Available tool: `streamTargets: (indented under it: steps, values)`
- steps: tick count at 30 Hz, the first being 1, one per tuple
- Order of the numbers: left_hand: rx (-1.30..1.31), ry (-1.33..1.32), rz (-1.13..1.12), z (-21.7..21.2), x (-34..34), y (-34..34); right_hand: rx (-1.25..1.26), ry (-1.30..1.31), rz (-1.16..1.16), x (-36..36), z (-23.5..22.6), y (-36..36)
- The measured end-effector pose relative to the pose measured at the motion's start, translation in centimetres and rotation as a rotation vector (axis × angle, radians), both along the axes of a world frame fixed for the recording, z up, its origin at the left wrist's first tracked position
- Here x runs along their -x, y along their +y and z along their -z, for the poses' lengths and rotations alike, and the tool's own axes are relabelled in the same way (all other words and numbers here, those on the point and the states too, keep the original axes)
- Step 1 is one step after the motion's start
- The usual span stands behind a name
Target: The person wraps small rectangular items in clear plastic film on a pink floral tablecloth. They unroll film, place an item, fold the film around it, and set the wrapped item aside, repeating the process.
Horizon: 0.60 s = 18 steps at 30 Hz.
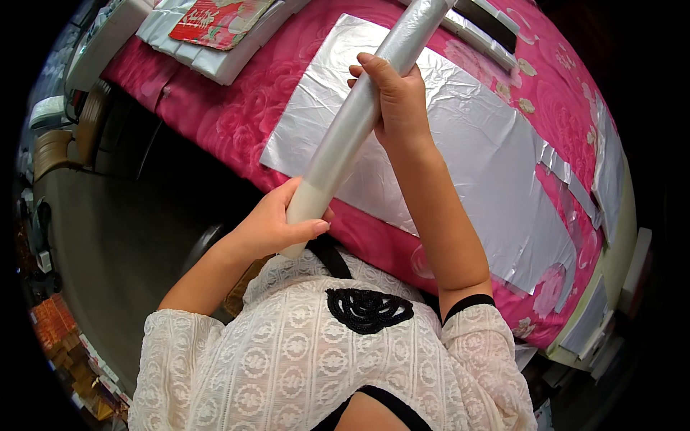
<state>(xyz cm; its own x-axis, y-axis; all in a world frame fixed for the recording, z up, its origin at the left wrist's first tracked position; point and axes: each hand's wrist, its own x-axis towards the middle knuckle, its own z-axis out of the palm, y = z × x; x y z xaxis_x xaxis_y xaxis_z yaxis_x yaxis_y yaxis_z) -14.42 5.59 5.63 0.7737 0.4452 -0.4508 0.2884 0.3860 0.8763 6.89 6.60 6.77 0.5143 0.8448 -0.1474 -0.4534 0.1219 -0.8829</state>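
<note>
A long roll of clear plastic film (357, 115) slants from my chest up toward the top of the view. My left hand (277, 224) grips its lower end near my body. Higher along the roll, my right hand (394, 100) wraps around it with the thumb on top. Beneath the roll lies a large silver foil sheet (467, 151), spread flat on a pink floral tablecloth (237, 108) that covers the table.
Stacked white flat pieces with a red patterned cloth (215, 21) on top sit at the table's far left corner. More foil strips (607, 165) lie along the right edge. A brown chair (68, 140) stands at the left, cartons (57, 330) on the floor lower left.
</note>
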Motion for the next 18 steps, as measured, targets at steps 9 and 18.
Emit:
streamTargets:
  steps: [9, 18]
  values:
    - [0.868, -0.348, 0.21, 0.5, -2.3, -2.1, -0.329, 0.379, 0.04, -1.4, 1.1, -4.2]
    - [0.095, 0.051, 0.251, -1.1, -4.8, -2.5, 0.029, 0.065, 0.135, -3.3, 0.1, -6.1]
